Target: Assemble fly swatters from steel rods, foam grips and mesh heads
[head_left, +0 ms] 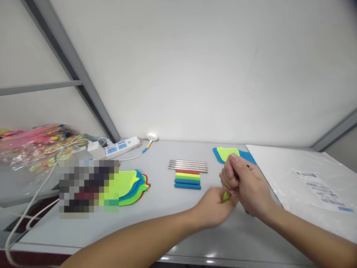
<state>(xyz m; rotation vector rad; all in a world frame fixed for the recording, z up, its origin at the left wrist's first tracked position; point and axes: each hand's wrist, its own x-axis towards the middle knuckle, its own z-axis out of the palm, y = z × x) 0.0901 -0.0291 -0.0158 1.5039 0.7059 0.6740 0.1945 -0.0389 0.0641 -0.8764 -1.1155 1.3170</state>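
Observation:
Both my hands are closed close together over the right part of the table. My left hand [214, 208] grips a yellow-green handle [225, 197], of which only a short piece shows between the hands. Just above and to the right, my right hand [245, 180] is clenched in a fist; what lies inside it is hidden. Behind my right hand are a yellow-green perforated fly swatter head [228, 153] and a blue one [219, 156]. To the left lie several thin metal rods [187, 166] in a row, with red, yellow, green and blue handles [187, 186] below them.
Several swatter heads [129, 184] are stacked at the left, partly covered by a pixelated patch. Behind them sit a power strip [122, 146] and white cables. Plastic-bagged colourful goods [36, 145] are at far left. A white package [301, 178] with a label covers the right side.

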